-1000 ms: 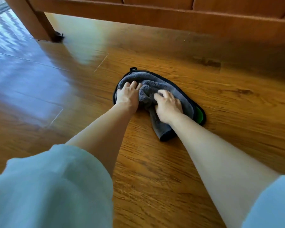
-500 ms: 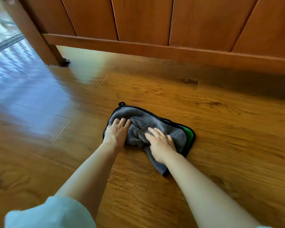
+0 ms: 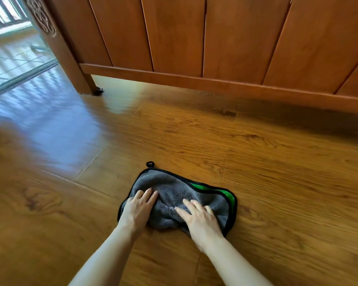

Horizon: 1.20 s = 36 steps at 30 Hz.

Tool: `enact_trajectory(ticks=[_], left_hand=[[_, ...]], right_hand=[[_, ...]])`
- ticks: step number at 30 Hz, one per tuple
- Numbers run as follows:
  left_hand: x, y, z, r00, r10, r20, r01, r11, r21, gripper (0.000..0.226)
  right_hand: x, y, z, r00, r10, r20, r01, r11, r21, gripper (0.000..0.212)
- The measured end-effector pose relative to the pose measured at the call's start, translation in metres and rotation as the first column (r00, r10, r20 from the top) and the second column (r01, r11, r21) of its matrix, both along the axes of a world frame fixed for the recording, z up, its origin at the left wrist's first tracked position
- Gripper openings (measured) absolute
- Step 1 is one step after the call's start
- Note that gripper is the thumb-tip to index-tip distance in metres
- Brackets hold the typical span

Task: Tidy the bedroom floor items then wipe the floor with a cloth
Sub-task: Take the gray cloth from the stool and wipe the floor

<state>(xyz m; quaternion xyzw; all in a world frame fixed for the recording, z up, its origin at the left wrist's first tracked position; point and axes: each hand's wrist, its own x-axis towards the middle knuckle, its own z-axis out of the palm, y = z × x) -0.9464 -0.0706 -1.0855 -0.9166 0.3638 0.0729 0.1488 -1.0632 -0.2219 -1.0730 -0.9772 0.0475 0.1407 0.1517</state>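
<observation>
**Desk:** While both arms reach forward, what are the hands doing?

**Photographer:** The left hand (image 3: 138, 209) lies palm down on the near left part of a grey cloth (image 3: 175, 193), its fingers (image 3: 148, 196) straight and close together, pressing the pile. The right hand (image 3: 201, 216) lies flat on the near right part, fingers spread and only slightly bent. Neither hand curls round the fabric; both simply press on it.

**Desk:** Where is the cloth?

**Photographer:** On the wooden floor (image 3: 277, 182), at about 6 o'clock in the view, just beyond the wrists. It is bunched between the two hands, edged in black, with a green underside (image 3: 227, 194) turned up along its far right edge at 2 o'clock from the right hand. A small black hanging loop (image 3: 150, 164) sticks out from its far left corner, at 12 o'clock from the left hand.

**Desk:** And the surroundings?

**Photographer:** A brown panelled wooden furniture front (image 3: 194, 38) fills the view from 11 to 2 o'clock, well apart from the cloth, raised off the floor on a leg (image 3: 81, 79) at 11 o'clock. Bright window light reflects off the boards at 9 to 10 o'clock.
</observation>
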Motion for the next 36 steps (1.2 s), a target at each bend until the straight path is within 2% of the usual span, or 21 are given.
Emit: enact_trajectory(ticks=[9,11,13,16,19,22,24,26,28,29,31,32,34,36], left_hand=[[-0.066,0.035,0.008,0.996,0.012,-0.087,-0.004,0.996,0.094,0.071],[-0.078,0.043,0.01,0.998,-0.01,-0.067,0.016,0.996,0.088,0.077],[-0.089,0.053,0.013,0.995,-0.048,-0.092,0.053,0.997,0.052,0.087],[-0.107,0.075,0.005,0.991,-0.111,-0.073,0.117,0.99,0.075,0.088],[-0.12,0.091,0.01,0.977,-0.172,-0.123,0.185,0.977,0.109,0.084],[-0.133,0.109,0.018,0.97,-0.192,-0.147,0.213,0.967,0.142,0.08],[-0.143,0.132,0.015,0.967,-0.2,-0.161,0.225,0.961,0.159,0.086],[-0.151,0.159,0.012,0.962,-0.141,-0.233,0.183,0.968,0.172,0.096],[-0.157,0.17,0.023,0.967,-0.108,-0.232,0.158,0.965,0.209,0.1],[-0.16,0.173,0.03,0.964,-0.059,-0.26,0.115,0.972,0.204,0.098],[-0.159,0.183,0.029,0.969,-0.072,-0.236,0.122,0.972,0.203,0.084],[-0.159,0.184,0.031,0.966,0.001,-0.257,0.054,0.976,0.209,0.084],[-0.16,0.194,0.026,0.98,0.016,-0.196,0.011,0.99,0.139,0.089],[-0.159,0.208,0.015,0.974,-0.017,-0.226,0.023,1.0,0.022,0.087]], right_hand=[[-0.05,0.012,-0.009,0.99,0.123,0.068,-0.119,0.991,-0.056,0.052],[-0.056,0.014,-0.01,0.983,0.155,0.101,-0.15,0.987,-0.059,0.05],[-0.063,0.015,-0.014,0.955,0.206,0.211,-0.195,0.978,-0.071,0.045],[-0.081,0.017,-0.019,0.932,0.311,0.187,-0.292,0.949,-0.119,0.035],[-0.103,0.023,-0.026,0.898,0.375,0.232,-0.357,0.927,-0.114,0.046],[-0.119,0.035,-0.033,0.849,0.422,0.319,-0.416,0.905,-0.09,0.043],[-0.127,0.049,-0.038,0.821,0.426,0.381,-0.442,0.896,-0.048,0.039],[-0.131,0.067,-0.043,0.783,0.458,0.421,-0.483,0.874,-0.053,0.036],[-0.133,0.085,-0.043,0.775,0.495,0.393,-0.522,0.852,-0.045,0.039],[-0.132,0.093,-0.041,0.777,0.504,0.377,-0.527,0.849,-0.047,0.041],[-0.127,0.107,-0.035,0.781,0.502,0.371,-0.518,0.853,-0.063,0.043],[-0.123,0.112,-0.032,0.779,0.501,0.377,-0.515,0.855,-0.071,0.044],[-0.118,0.119,-0.033,0.779,0.496,0.385,-0.508,0.858,-0.077,0.045],[-0.117,0.121,-0.034,0.787,0.483,0.384,-0.502,0.863,-0.056,0.045]])
